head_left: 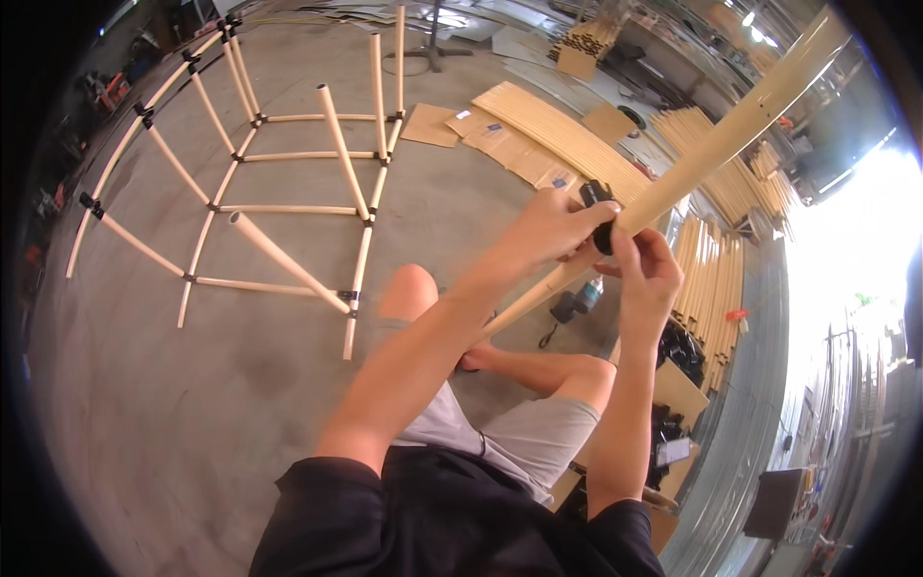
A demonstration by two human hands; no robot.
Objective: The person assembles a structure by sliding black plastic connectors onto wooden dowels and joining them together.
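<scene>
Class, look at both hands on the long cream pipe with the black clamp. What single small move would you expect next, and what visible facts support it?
Probably a slight push or twist seating the black plastic clamp on the long cream-coloured pipe. The left hand wraps the pipe at the clamp, while the right hand pinches it from below. The cream pipe frame on the concrete floor carries similar black clamps at its joints.

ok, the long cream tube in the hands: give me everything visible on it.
The long cream tube is a round, smooth, pale pipe, plastic or coated metal by its look. It runs diagonally from the upper right down toward the person's knee. A black clamp fitting sits around it mid-length. The left hand grips tube and fitting from the left; the right hand pinches the fitting from below. Its lower end is hidden behind the left forearm.
</scene>
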